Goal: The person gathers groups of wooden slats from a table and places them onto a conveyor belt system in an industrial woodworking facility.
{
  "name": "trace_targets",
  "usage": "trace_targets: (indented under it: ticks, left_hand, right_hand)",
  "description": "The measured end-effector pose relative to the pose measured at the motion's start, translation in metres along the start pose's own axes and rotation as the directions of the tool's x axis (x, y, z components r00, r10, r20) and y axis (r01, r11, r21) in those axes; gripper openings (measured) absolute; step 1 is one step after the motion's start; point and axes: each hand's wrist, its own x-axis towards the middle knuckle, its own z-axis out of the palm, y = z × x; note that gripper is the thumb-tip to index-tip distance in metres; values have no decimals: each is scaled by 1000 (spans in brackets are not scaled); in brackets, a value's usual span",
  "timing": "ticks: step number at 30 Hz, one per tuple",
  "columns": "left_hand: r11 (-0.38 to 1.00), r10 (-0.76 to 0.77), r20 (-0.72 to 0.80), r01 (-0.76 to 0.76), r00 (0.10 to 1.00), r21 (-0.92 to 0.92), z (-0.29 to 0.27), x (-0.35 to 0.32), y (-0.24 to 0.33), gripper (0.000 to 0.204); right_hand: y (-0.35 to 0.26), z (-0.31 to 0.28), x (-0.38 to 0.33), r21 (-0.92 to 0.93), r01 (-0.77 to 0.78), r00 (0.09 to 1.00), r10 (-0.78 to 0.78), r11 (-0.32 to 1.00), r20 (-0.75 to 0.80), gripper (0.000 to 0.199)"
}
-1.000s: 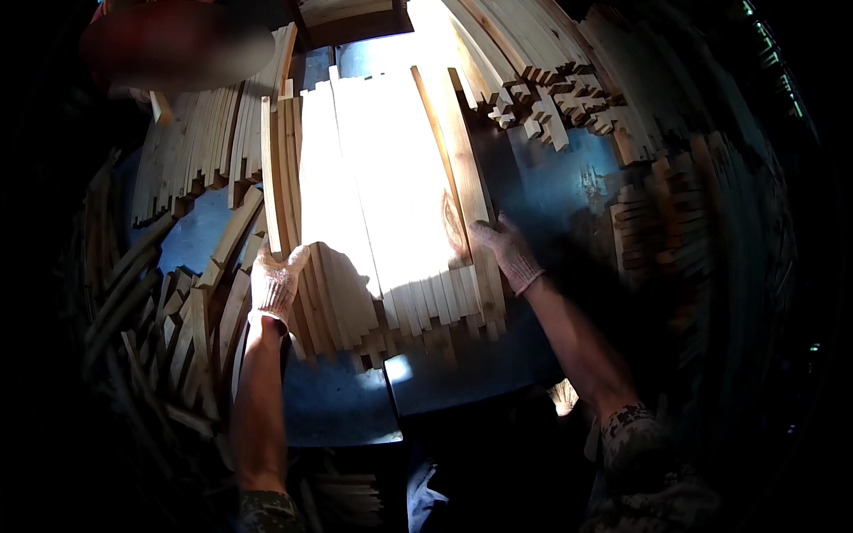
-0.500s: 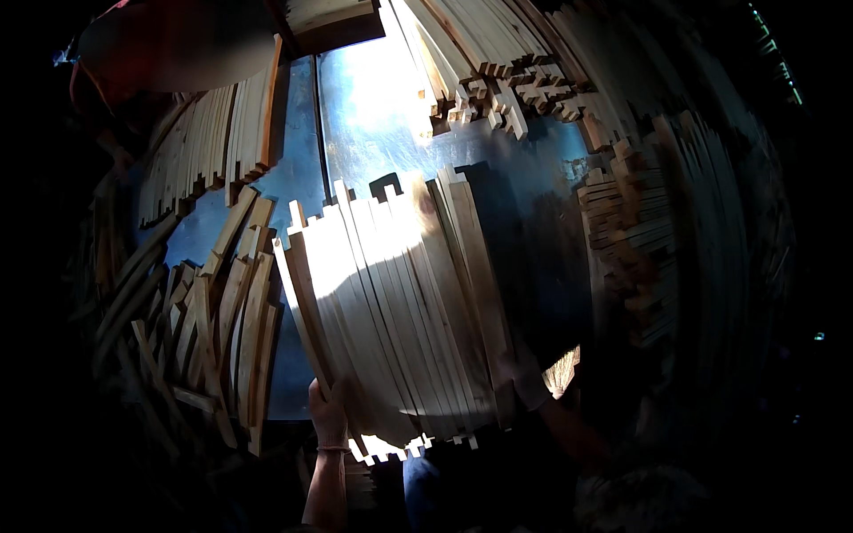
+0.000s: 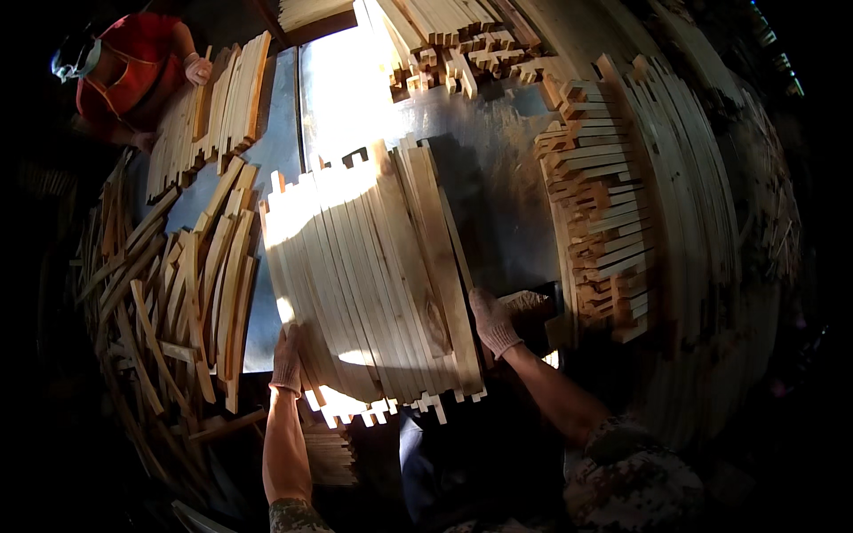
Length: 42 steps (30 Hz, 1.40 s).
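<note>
A broad row of pale wooden strips lies side by side on the metal tabletop in front of me, with uneven ends at front and back. My gloved left hand is closed against the row's left edge near its front corner. On the opposite side, my gloved right hand presses on the outermost strip, its fingers partly hidden by the wood. The row is held between both hands. A darker, knotted strip stands out near its right side. Sunlight falls across the far and front ends.
Loose, jumbled strips lie at the left. Stacked strips line the right, and another stack stands at the back. A person in red at the far left touches a further row. Bare metal tabletop shows between.
The whole view has shifted and brightened. The left strips of the row, fanned apart before, now lie closer together. My right hand shows more clearly at the row's edge. The other person's hand has come into sight.
</note>
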Motion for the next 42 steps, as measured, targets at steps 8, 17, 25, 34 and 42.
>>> trace_targets:
  ticks: [8,17,25,34,42]
  left_hand:
    - [972,121,-64,-105,991,212,7,-11,-8,68]
    - [985,144,102,-153,984,80,-2,-72,-81,45]
    - [971,100,126,-70,987,-228,-3,-95,-136,29]
    - [859,149,540,162,828,-486,-40,-49,-151,48]
    - [800,18,358,202,933,-565,-46,-19,-187,56]
  right_hand:
    - [6,29,6,-21,93,970,-96,995,-224,47]
    - [39,-15,-54,266,-35,994,60,963,-87,51]
    - [69,-41,-75,16,73,992,-75,997,98,49]
    - [105,-52,-40,431,-347,924,227,833,307,41]
    - [59,-42,-39,566,-428,892,226,705,392,40]
